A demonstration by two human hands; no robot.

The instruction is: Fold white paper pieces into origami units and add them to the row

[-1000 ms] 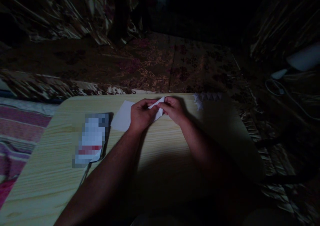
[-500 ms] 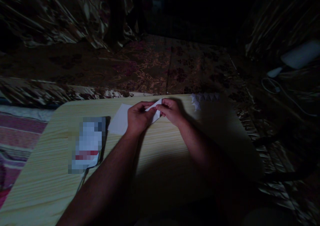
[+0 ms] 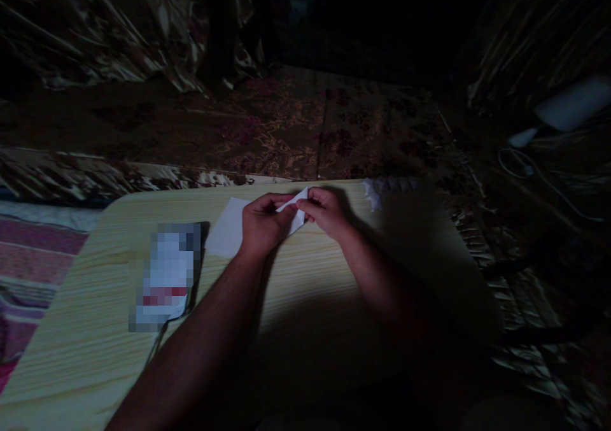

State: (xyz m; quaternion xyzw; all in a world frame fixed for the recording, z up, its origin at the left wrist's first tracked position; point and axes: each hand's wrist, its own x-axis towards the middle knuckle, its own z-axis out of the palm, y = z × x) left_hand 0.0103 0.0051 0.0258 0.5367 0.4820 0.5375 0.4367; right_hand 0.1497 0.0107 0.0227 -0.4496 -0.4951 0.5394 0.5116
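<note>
Between my two hands is a folded sheet of white paper (image 3: 296,220), its pointed corner upward, near the table's far edge. My left hand (image 3: 263,222) grips its left side, thumb laid along the fold. At the right side, my right hand (image 3: 325,211) pinches the paper near its tip with thumb and fingers. Some of the folds are hidden behind the fingers. Under and left of my left hand lies flat white paper (image 3: 225,227); whether it is one sheet or a stack I cannot tell.
Several small star-like folded pieces (image 3: 375,200) stand along the far right edge of the pale wooden table (image 3: 305,278). A phone-like device (image 3: 169,272), blurred out, lies at left with a cable. Beyond the right edge are a white lamp-like object (image 3: 573,104) and cord (image 3: 518,163).
The whole view has shifted slightly, so the table and hands appear a little further left and lower. Both hands keep their hold on the folded paper, with hardly any finger movement.
</note>
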